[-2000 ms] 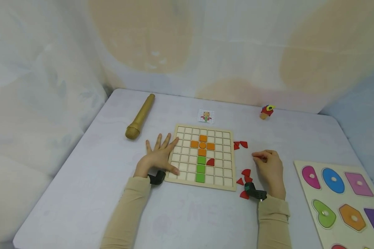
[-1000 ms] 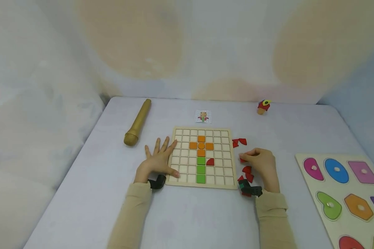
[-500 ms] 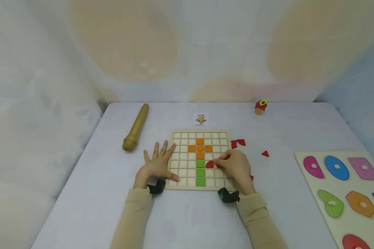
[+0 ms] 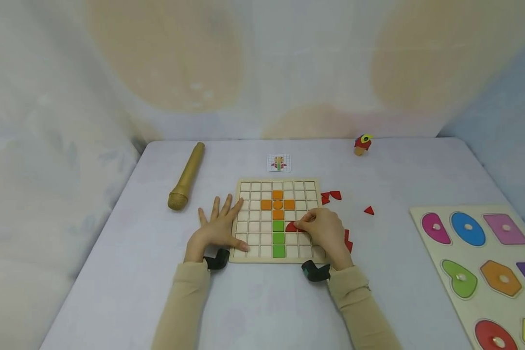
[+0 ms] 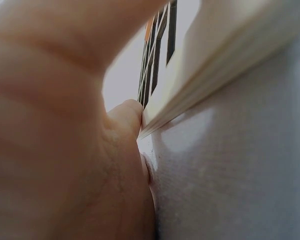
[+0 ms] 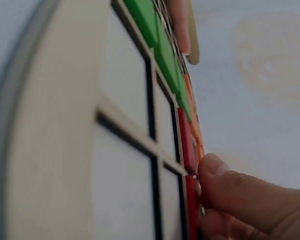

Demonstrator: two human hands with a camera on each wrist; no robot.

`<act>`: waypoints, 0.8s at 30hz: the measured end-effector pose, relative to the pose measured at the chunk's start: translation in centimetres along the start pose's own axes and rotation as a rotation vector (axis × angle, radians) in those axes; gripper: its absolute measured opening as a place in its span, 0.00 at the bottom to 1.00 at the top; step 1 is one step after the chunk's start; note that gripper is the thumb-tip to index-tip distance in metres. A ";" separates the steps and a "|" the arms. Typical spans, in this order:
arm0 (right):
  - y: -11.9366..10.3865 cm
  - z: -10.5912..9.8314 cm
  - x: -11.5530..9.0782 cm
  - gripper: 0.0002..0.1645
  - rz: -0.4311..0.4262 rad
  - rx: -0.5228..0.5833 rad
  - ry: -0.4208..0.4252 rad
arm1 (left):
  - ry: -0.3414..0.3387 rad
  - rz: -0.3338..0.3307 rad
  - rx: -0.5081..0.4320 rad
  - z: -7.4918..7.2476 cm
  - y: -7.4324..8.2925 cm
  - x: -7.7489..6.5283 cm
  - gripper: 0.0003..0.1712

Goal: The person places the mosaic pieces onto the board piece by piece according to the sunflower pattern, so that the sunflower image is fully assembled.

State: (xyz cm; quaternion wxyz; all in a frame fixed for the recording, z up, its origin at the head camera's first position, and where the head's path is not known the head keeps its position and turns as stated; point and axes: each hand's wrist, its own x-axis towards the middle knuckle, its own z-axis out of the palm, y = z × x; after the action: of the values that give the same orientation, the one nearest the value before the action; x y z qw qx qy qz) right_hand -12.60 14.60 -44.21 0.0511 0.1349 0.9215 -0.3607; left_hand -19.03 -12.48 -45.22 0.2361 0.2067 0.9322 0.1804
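A wooden grid board (image 4: 253, 227) lies flat on the table. My left hand (image 4: 216, 231) rests spread on its left edge, thumb and a fingertip over the frame. At the board's right side my right hand (image 4: 325, 231) pinches a red puzzle piece (image 6: 191, 205) over the cell beside a red quarter-circle piece (image 4: 290, 227); the fingers hide most of its shape. Green squares (image 4: 278, 238) form a column, and orange squares (image 4: 277, 194) surround an orange circle (image 4: 277, 205). In the left wrist view the palm fills much of the picture, beside the board's edge.
Loose red pieces (image 4: 336, 195) lie right of the board, with a red triangle (image 4: 369, 210) farther out. Behind it is a pattern card (image 4: 278, 163). A gold microphone (image 4: 186, 176), a parrot figure (image 4: 362, 145) and a knobbed shape-puzzle board (image 4: 428, 262) stand around.
My right hand has moved left from among the loose red pieces onto the board, carrying a red piece. The red triangle now shows apart on the table. My left hand stays put.
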 end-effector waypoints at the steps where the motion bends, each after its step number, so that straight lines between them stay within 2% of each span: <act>1: 0.0 0.0 0.1 0.15 -0.018 0.010 -0.009 | -0.001 -0.001 -0.005 0.0 0.0 0.0 0.76; 4: 0.2 -0.6 0.3 0.15 -0.040 0.060 -0.059 | 0.011 0.009 -0.013 0.0 0.0 0.0 0.76; 8: 1.1 -2.2 0.6 0.19 -0.017 0.161 -0.156 | 0.015 0.018 -0.015 0.0 0.1 0.2 0.76; 13: 4.6 -5.2 0.9 0.24 -0.029 0.259 -0.235 | 0.001 0.018 -0.014 0.0 0.1 0.1 0.77; 19: 9.0 -7.8 0.4 0.29 -0.079 0.207 -0.332 | 0.004 0.012 -0.017 0.2 -0.3 -0.2 0.76; 24: 9.6 -8.0 0.0 0.27 -0.131 0.133 -0.329 | 0.016 0.016 -0.010 0.6 -0.4 0.2 0.77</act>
State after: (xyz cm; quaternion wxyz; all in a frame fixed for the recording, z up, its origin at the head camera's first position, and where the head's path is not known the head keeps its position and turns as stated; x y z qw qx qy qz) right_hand -9.82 26.78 -44.56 0.1683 0.0168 0.8816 -0.4407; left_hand -19.03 -12.57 -45.93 0.2280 0.2115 0.9315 0.1885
